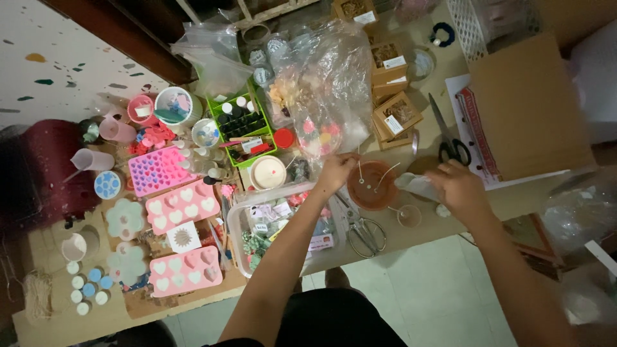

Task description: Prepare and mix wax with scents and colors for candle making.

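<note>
Head view, looking straight down on a crowded craft table [424, 234]. Nearest the viewer, both forearms reach up from the bottom edge toward a round reddish bowl [371, 186] near the table's middle, in which thin white wick sticks stand slightly tilted. The left hand [335, 172] rests at the bowl's left rim, fingers curled in toward a wick; whether they pinch it or only touch the rim cannot be told. The right hand [457, 186] lies to the bowl's right, closed around a pale grey pouring cup [416, 185] whose long axis runs roughly level, its spout end pointing left and reaching the bowl's right rim. The bowl thus lies between the two hands, touched or nearly touched from both sides, with the left hand the closer. Just below the bowl lie a small round cup [409, 216] with a wick and a pair of metal scissors [366, 234]; a clear plastic box [267, 225] of small packets sits under the left forearm. Farther left are three pink heart moulds [183, 207], pale flower moulds [125, 218] and a group of small round tins [87, 289]. Beyond the bowl stand a white candle jar [267, 172], a green tray of small bottles [239, 122], a clear bag of dried flowers [321, 96], brown gift boxes [393, 96], black-handled scissors [450, 138] and a cardboard box [527, 109].
</note>
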